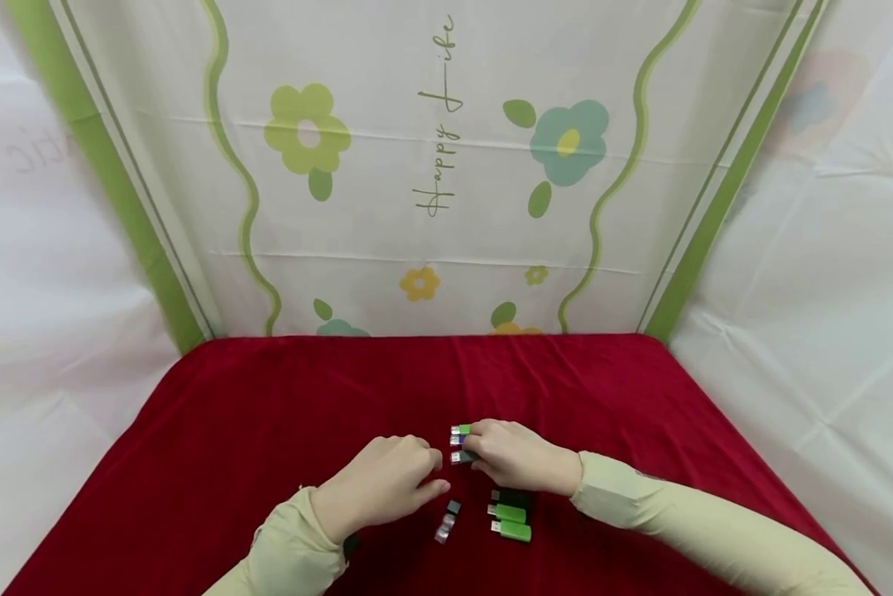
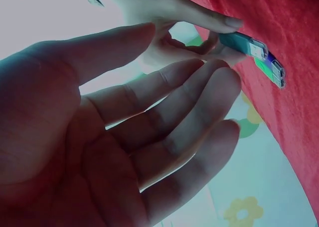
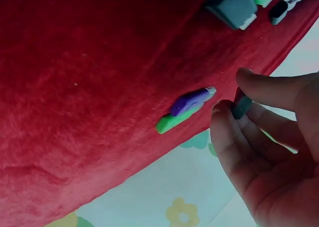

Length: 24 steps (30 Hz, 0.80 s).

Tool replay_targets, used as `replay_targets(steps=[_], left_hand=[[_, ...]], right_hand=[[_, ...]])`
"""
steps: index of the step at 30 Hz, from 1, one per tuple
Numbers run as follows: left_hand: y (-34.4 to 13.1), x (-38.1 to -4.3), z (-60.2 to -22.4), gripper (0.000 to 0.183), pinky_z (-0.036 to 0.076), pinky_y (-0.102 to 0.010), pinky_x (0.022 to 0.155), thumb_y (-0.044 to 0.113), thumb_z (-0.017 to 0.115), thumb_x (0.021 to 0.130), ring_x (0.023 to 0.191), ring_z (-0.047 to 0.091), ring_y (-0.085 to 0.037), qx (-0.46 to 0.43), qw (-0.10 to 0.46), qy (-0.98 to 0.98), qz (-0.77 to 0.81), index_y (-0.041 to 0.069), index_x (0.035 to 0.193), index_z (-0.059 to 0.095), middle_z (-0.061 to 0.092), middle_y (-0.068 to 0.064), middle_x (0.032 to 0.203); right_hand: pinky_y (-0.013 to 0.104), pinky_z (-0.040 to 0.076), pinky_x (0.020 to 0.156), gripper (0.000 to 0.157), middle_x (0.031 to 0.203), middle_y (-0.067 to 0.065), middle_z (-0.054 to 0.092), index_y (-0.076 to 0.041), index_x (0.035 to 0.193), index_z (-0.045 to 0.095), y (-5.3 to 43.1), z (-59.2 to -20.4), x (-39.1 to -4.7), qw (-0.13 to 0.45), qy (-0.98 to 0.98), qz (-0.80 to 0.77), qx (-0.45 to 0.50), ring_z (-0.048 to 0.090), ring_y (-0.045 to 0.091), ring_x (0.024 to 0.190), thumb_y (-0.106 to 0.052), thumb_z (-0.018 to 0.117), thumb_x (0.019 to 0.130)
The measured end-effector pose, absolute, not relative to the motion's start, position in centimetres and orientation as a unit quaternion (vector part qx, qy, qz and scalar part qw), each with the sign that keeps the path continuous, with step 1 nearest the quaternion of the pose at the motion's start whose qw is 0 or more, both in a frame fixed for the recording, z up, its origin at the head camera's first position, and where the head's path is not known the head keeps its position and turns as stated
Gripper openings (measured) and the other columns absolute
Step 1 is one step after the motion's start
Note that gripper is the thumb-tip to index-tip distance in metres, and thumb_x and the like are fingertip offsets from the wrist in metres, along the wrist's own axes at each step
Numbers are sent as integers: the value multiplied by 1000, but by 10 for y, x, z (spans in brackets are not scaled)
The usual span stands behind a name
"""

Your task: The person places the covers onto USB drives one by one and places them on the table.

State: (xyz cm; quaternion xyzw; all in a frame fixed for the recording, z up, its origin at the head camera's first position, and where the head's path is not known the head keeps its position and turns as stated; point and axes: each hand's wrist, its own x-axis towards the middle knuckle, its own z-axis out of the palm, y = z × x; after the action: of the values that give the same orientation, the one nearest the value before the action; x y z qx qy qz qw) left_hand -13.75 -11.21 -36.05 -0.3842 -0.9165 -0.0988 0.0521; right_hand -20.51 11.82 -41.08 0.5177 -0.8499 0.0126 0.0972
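Note:
My right hand pinches a dark grey USB stick between thumb and fingers, held just above the red cloth. The stick's metal plug, under a clear cap, points left in the head view. Close beside it, a purple USB stick and a green USB stick lie side by side on the cloth, also with clear caps. My left hand hovers to the left, fingers loosely bent and thumb apart, with nothing in its grasp. In the left wrist view its palm faces the right hand.
Nearer me lie two green USB sticks and a dark USB stick, plugs bare. Left of them is a short row of clear caps with a dark piece at its end. Something dark shows beside the left sleeve, mostly hidden.

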Motion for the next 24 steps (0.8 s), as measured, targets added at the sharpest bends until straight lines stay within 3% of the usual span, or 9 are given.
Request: replay_targets(steps=[18,24], left_hand=[[-111,-134,-363,24,36,-20,45,28,72,90,51,38,-4,-383,34,-918,-95,18,71,61,42,11,61],[-113,-139,-362,23,36,-19,46,29,73,90,51,39,-4,-384,35,-919,-85,18,72,62,43,10,61]], right_hand=[[17,46,61,3,77,-6,54,-14,84,75,119,-426,-213,104,-845,45,522,50,4,69,-13,77,85],[16,47,65,1,83,-4,58,-11,87,76,118,-429,-214,85,-853,66,511,55,4,73,-10,75,86]])
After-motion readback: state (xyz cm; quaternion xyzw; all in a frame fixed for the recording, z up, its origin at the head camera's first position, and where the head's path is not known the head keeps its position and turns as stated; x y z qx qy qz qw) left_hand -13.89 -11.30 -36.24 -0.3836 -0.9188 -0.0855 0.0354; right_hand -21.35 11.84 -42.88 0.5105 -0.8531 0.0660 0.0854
